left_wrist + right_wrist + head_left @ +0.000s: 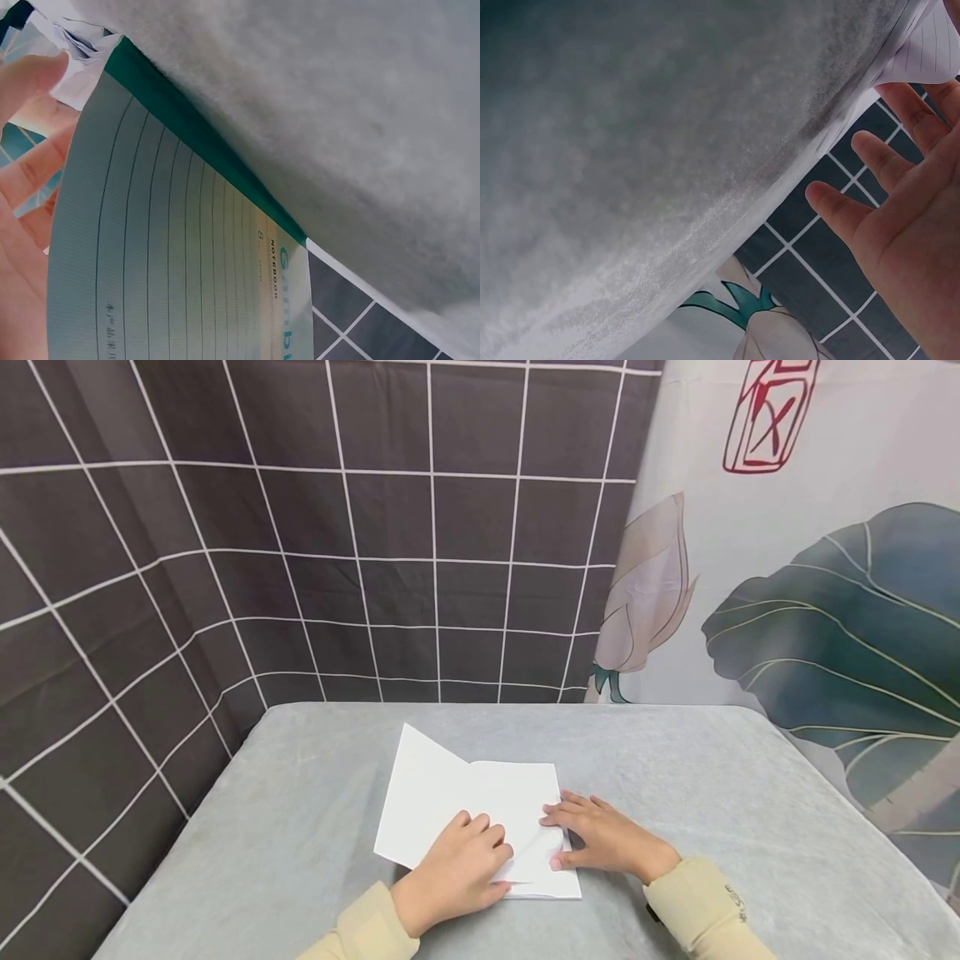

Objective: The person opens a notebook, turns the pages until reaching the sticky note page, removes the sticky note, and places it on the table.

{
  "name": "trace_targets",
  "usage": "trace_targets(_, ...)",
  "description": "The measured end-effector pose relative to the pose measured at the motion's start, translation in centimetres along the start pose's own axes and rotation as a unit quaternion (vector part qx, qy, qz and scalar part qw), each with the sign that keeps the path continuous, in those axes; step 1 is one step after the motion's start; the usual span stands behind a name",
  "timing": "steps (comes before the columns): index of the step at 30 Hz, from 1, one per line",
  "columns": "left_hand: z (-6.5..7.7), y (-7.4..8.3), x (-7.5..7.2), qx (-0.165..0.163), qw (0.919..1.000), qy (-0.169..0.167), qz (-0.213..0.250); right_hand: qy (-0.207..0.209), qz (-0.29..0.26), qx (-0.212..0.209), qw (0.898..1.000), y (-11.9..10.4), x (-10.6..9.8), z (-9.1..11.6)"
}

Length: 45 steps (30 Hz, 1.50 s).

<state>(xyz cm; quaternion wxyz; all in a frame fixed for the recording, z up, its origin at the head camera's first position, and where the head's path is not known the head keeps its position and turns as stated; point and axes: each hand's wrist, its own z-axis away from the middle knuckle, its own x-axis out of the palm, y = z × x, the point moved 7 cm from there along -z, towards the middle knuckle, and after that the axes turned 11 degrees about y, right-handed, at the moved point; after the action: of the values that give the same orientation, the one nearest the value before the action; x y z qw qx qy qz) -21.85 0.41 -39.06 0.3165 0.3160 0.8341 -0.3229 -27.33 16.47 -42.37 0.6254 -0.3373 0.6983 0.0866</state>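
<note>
A notebook (442,802) lies spread on the table, its white pages facing up and its left side tilted off the surface. The left wrist view shows its pale green, ruled-pattern cover (187,225) with "NOTEBOOK" printed on it and a dark green strip along one edge. My left hand (459,866) rests on the lower middle of the pages, fingers bent, thumb near the bottom edge. At the right edge is my right hand (600,835), fingers spread, thumb apart from them. A lined page (922,52) curls up by its fingertips.
A grey-white cloth covers the table (285,802). Behind and to the left hangs a dark curtain (382,527) with a white grid. At the right is a white curtain (675,435) printed with a lotus bud and a large leaf.
</note>
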Motion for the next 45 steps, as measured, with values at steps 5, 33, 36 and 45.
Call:
trace_targets(5, 0.0, 0.3, -0.1, 0.009, 0.9998, 0.012, -0.015, -0.004, -0.001, 0.009, 1.000, 0.2, 0.0, 0.1)
trace_targets(33, 1.0, -1.3, 0.9, -0.103, 0.9906, -0.021, 0.088, -0.010, 0.007, 0.034, 0.999, 0.8, 0.1, 0.8)
trace_targets(36, 1.2, -1.7, 1.0, -0.120, 0.9869, -0.023, 0.106, -0.013, 0.006, 0.035, 0.999, 0.7, 0.1, 0.8)
trace_targets(45, 1.6, -3.5, 1.1, -0.222, 0.9518, -0.043, 0.207, -0.022, 0.000, 0.023, 0.999, 0.6, 0.2, 0.8)
